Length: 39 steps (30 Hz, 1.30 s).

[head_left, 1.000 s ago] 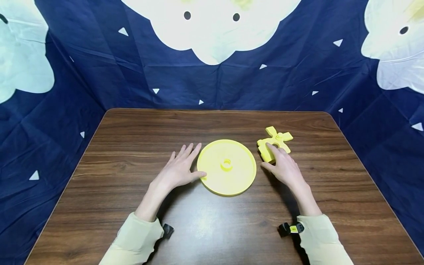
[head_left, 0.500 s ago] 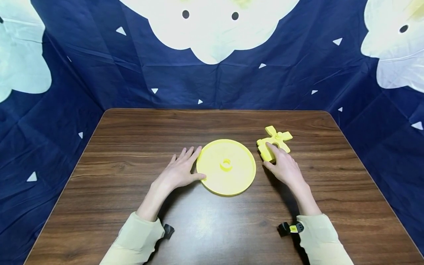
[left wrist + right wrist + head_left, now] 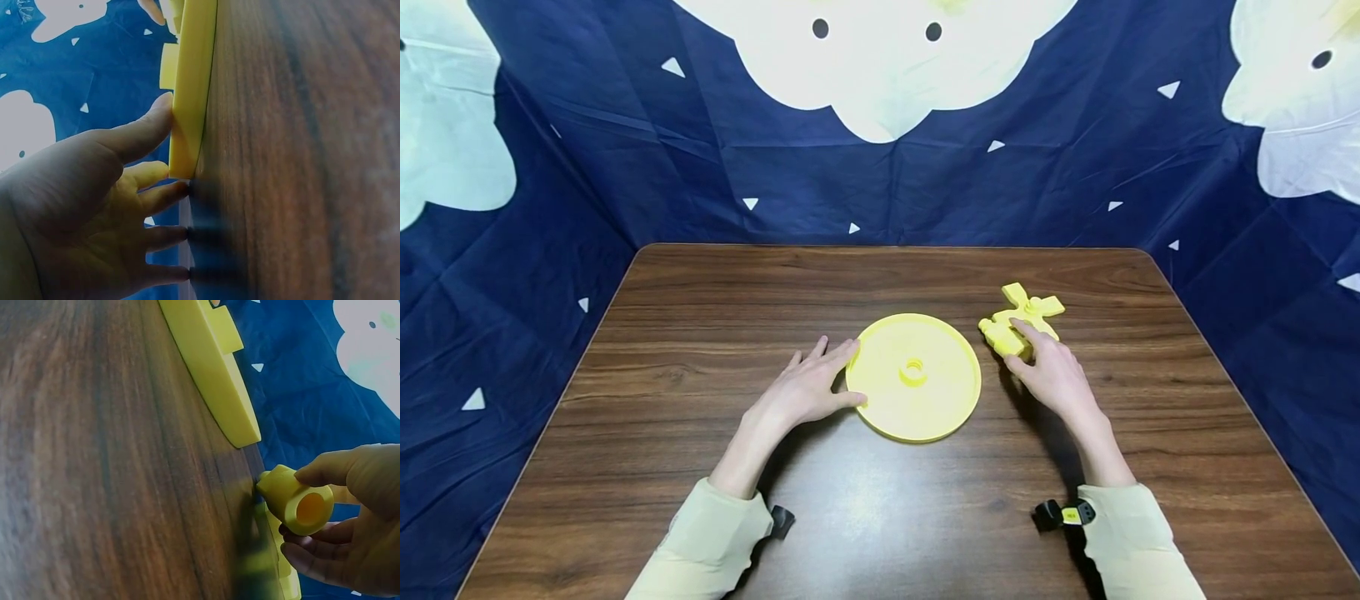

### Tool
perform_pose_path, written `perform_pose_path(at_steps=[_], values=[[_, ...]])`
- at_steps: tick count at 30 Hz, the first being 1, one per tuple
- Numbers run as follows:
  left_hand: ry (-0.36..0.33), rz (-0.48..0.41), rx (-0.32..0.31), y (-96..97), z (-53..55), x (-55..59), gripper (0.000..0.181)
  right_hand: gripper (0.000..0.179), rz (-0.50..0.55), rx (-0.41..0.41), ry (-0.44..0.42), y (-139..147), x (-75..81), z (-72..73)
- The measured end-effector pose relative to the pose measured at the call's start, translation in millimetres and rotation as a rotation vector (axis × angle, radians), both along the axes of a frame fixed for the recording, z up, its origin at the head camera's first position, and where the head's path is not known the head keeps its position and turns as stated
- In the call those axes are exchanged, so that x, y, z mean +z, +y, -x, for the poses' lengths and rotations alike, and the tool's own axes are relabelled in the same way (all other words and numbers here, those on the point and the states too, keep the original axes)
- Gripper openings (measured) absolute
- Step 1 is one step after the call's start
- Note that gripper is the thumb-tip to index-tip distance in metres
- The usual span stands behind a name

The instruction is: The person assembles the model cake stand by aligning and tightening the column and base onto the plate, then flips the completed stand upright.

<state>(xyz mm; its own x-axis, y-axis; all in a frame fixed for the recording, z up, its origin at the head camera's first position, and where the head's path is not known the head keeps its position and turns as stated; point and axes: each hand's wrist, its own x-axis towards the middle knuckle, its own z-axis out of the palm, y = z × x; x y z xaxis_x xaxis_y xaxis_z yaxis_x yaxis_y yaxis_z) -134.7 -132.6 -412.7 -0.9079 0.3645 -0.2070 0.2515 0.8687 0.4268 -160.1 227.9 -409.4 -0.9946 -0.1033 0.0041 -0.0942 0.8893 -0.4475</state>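
Observation:
A round yellow plate with a raised rim and a short hollow stub at its centre lies flat on the table. My left hand is spread at its left side, thumb and index finger touching the rim, the other fingertips down on the wood. To the right, my right hand pinches a hollow yellow cylinder between thumb and fingers; it is tilted, its round opening and a small knob on the other end showing. Under and behind it lies a yellow propeller-shaped piece with flat blades, partly covered by my fingers.
The brown wooden table has rounded far corners. Behind and beside it hangs a dark blue cloth with white clouds and small triangles. Black wrist cameras sit by both sleeves.
My right hand has tipped the yellow cylinder up from the propeller-shaped piece, shifting it slightly. The left index finger has come closer over the plate's rim; the plate has stayed put.

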Motion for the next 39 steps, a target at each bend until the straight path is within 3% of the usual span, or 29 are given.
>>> perform_pose_path(at_steps=[5, 15, 26, 39], values=[[0.001, -0.004, -0.004, -0.2, 0.3, -0.2, 0.086, 0.060, 0.019, -0.041, 0.007, 0.3, 3.2, -0.6], [0.001, 0.005, -0.002, -0.3, 0.1, 1.0, 0.085, 0.049, 0.093, -0.076, 0.112, -0.9, 10.4, -3.4], [-0.009, 0.004, 0.003, 2.3, -2.6, 2.7, 0.084, 0.040, 0.283, -0.222, 0.289, -7.4, 25.4, -8.3], [-0.002, -0.013, 0.006, 7.3, -9.1, 4.2, 0.084, 0.031, 0.467, -0.312, 0.437, -21.6, 37.5, -12.6]])
